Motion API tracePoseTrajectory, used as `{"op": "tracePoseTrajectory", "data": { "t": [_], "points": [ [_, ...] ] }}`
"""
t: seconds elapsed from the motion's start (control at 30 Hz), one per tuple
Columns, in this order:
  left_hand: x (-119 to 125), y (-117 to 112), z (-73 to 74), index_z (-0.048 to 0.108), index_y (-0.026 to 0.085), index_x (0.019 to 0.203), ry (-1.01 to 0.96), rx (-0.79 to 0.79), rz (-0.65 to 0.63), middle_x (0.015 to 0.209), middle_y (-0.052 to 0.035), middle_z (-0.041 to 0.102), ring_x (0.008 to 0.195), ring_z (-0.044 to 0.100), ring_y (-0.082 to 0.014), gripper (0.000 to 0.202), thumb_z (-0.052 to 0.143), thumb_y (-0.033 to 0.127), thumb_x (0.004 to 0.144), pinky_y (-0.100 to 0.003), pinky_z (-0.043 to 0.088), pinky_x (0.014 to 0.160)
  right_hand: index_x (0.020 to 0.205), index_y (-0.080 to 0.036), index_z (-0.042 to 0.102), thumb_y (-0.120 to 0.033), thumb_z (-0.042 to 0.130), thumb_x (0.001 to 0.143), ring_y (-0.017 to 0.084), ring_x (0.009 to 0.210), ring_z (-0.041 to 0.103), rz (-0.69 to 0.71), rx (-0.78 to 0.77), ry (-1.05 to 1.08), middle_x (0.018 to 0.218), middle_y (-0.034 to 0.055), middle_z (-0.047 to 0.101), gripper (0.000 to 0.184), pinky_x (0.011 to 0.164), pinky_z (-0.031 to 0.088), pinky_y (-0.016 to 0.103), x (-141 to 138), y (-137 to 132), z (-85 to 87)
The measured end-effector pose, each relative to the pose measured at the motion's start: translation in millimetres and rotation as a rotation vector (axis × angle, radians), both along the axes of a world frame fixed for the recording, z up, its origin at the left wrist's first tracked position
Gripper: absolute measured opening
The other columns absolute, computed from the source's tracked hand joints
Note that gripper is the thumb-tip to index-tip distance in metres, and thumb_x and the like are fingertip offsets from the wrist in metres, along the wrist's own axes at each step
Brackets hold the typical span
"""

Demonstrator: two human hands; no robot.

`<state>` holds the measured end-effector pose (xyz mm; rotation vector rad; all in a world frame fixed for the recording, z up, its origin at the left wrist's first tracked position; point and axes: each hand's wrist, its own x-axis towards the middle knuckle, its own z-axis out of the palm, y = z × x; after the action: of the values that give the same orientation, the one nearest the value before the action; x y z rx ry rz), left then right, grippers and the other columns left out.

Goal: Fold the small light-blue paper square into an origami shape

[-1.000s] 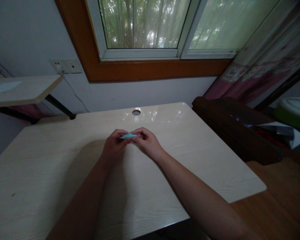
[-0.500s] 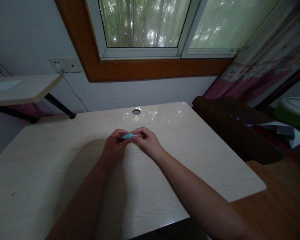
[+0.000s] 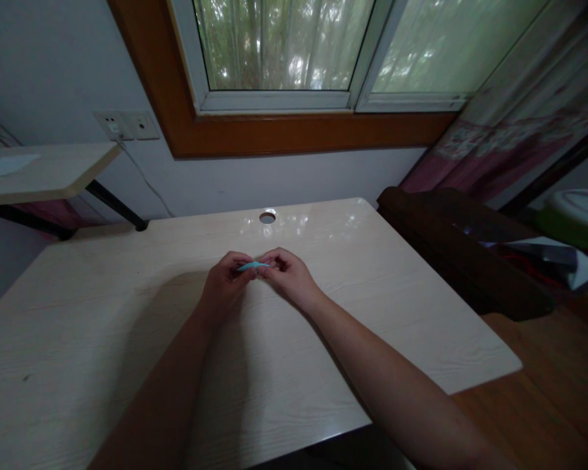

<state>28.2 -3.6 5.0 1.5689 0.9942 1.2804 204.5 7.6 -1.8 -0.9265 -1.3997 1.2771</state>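
A small light-blue folded paper piece (image 3: 253, 266) is pinched between both hands over the desk. My left hand (image 3: 227, 281) is closed on its left end, thumb in front and fingers behind. On the other end, my right hand (image 3: 290, 277) grips it the same way, thumb and fingers pressed together. The piece looks pointed at its sides and slightly raised in the middle; fingers cover part of it. Both hands are close to the surface of the pale wood-grain desk (image 3: 396, 313), with their shadow falling to the left.
A round cable hole (image 3: 267, 217) lies near the desk's back edge. At left stands a raised shelf (image 3: 53, 171) on black legs. A wall socket (image 3: 127, 126) has a plugged cable. Dark wooden furniture (image 3: 421, 241) stands beyond the right edge, below a curtain (image 3: 509, 124).
Both hands keep their pinch on the blue paper piece, which appears slightly flatter in the middle. The whole view has shifted by a few pixels.
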Motion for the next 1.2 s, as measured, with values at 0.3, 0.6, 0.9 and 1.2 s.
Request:
{"op": "tracePoseTrajectory", "data": {
  "t": [0.3, 0.6, 0.9, 1.2],
  "points": [
    [-0.8, 1.9, 1.1, 0.061, 0.019, 0.093, -0.038, -0.039, 0.061, 0.079, -0.0006, 0.066, 0.071, 0.064, -0.0144, 0.023, 0.072, 0.031, 0.078, -0.026, 0.051, 0.068, 0.092, -0.02, 0.066, -0.037, 0.076, 0.073, 0.012, 0.069, 0.059, -0.005, -0.007, 0.019, 0.077, 0.0007, 0.065, 0.028, 0.066, 0.047, 0.025, -1.0, -0.1, 2.0],
    [-1.6, 4.5, -1.3, 0.061, 0.018, 0.093, -0.07, -0.04, 0.108, 0.079, -0.0005, 0.066, 0.07, 0.064, -0.0136, 0.024, 0.073, 0.031, 0.077, -0.025, 0.05, 0.067, 0.09, -0.018, 0.067, -0.035, 0.075, 0.072, 0.011, 0.067, 0.058, 0.009, -0.061, 0.043, 0.073, -0.0004, 0.064, 0.026, 0.065, 0.045, 0.024, -1.4, -0.6, 4.8],
    [-0.7, 3.4, 1.7, 0.061, 0.018, 0.091, -0.055, -0.05, 0.076, 0.076, -0.0003, 0.067, 0.068, 0.064, -0.0139, 0.023, 0.073, 0.033, 0.078, -0.026, 0.05, 0.067, 0.085, -0.018, 0.066, -0.039, 0.076, 0.07, 0.013, 0.063, 0.06, 0.031, -0.111, 0.082, 0.069, 0.0009, 0.067, 0.028, 0.064, 0.048, 0.026, -1.9, 2.1, 0.6],
    [-1.5, 3.9, -3.9, 0.063, 0.018, 0.092, -0.028, -0.047, 0.069, 0.078, -0.0013, 0.068, 0.071, 0.066, -0.0153, 0.023, 0.073, 0.033, 0.078, -0.027, 0.051, 0.068, 0.08, -0.017, 0.065, -0.039, 0.077, 0.068, 0.011, 0.06, 0.059, 0.041, -0.17, 0.115, 0.067, -0.0003, 0.067, 0.027, 0.062, 0.047, 0.025, -1.8, -2.0, 7.6]
  ]
}}
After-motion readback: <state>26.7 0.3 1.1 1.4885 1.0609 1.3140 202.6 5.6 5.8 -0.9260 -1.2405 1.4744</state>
